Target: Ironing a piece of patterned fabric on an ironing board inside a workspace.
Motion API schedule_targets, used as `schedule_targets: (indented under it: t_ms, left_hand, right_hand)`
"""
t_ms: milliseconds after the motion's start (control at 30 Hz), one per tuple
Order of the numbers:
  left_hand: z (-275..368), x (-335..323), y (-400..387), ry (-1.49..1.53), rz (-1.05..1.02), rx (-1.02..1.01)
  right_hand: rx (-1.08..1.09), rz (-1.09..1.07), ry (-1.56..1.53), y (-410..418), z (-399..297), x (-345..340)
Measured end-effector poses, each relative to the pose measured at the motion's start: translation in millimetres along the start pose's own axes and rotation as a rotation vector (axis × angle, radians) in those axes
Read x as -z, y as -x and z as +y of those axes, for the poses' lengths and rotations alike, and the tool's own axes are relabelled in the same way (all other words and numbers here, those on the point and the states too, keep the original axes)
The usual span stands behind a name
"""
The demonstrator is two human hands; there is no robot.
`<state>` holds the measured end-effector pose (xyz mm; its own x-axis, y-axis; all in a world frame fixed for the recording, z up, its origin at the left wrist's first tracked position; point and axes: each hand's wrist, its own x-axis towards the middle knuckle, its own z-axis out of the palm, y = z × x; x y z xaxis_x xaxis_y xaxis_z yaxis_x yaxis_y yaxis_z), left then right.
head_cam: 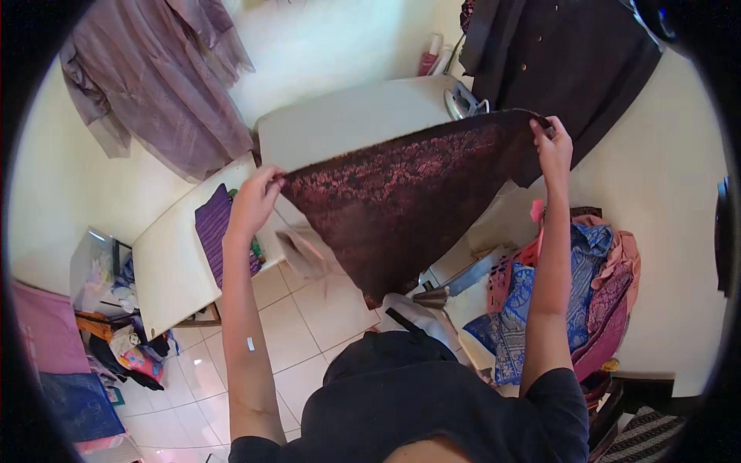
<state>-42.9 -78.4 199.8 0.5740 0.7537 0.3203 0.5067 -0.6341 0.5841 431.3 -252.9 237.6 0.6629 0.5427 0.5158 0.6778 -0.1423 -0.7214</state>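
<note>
A dark maroon cloth [399, 197] with a pinkish floral band along its upper part is stretched out in front of me. At its upper left corner my left hand [256, 199] pinches the edge. My right hand [551, 144] grips the opposite upper corner, somewhat higher in view. The cloth hangs down between both hands and narrows to a folded lower end near my body. Behind it lies a padded ironing board [341, 124], partly hidden by the cloth. An iron [463, 99] rests at the board's far right end, just beyond the cloth's upper edge.
A purple striped folded cloth [213, 234] lies on a white table [173, 263] at left. Blue and pink patterned fabrics [579, 289] are heaped in a red plastic basket [499, 283] at right. A mauve dress [156, 81] and a black buttoned garment [544, 75] hang on the walls.
</note>
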Motion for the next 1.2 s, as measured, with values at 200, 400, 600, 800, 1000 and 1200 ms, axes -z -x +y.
schedule_targets:
  t_ms: [200, 400, 600, 800, 1000, 1200]
  left_hand:
    - [-30, -13, -77, -0.191, 0.234, 0.077]
    - [-109, -40, -162, 0.443, 0.425, 0.290]
    - [-172, -102, -229, 0.924, 0.586, 0.644]
    - [-220, -160, -255, 0.154, 0.536, 0.670]
    - [-222, -150, -263, -0.478, 0.267, 0.615]
    - [-219, -123, -290, -0.745, 0.222, 0.539]
  right_hand:
    - [-0.120, 0.017, -0.406, -49, 5, -53]
    - [-0.102, -0.003, -0.484, -98, 40, -159]
    - [0.136, -0.137, -0.050, -104, 80, -282]
    - [0.076, -0.459, 0.218, -93, 138, -356]
    - [0.158, -0.555, 0.450, -96, 158, -373]
    - [0.278, -0.487, 0.446, -128, 172, -394]
